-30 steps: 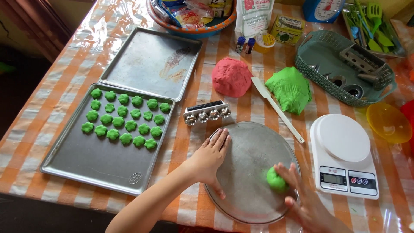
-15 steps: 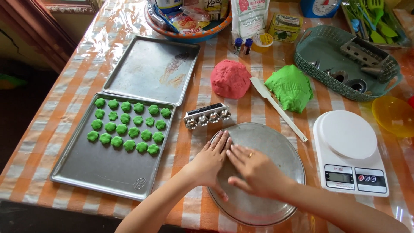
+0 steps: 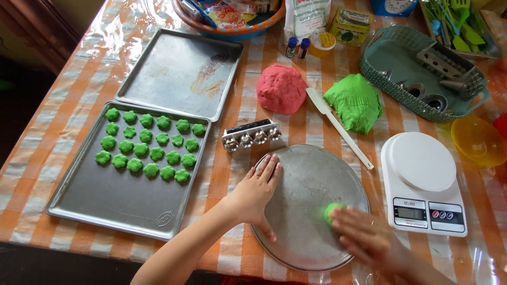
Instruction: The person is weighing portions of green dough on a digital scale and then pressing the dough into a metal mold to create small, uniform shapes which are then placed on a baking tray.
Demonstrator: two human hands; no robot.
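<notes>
head view, looking down on a table under an orange and white checked cloth (image 3: pixel 47 132). in the middle, toward six o'clock, lies a round metal tray (image 3: pixel 309 184). the left hand (image 3: pixel 256 192) rests flat on the tray's nine o'clock edge, fingers together and stretched out, gripping nothing; it seems set there to keep the tray from sliding. the right hand (image 3: pixel 364 237), blurred, lies palm down at the tray's four o'clock side, fingers spread flat over a small green dough ball (image 3: pixel 332 211), pressing on it rather than closing around it, as one would to roll dough against a smooth surface. at nine o'clock from the tray sits a baking sheet (image 3: pixel 105 203) whose far half carries neat rows of small green flower-shaped dough pieces (image 3: pixel 150 142), spaced apart so they do not touch. beyond it, at eleven o'clock, a second baking sheet (image 3: pixel 179 74) sits bare. just beyond the tray at twelve o'clock lies a metal press mould (image 3: pixel 251 134), within easy reach. farther back are a red dough mound (image 3: pixel 281 88) and a green dough mound (image 3: pixel 354 101), with a white spatula (image 3: pixel 338 126) lying between them. at three o'clock stands a white kitchen scale (image 3: pixel 422 182), and at one o'clock a green basket (image 3: pixel 391 58) holding metal moulds.
</notes>
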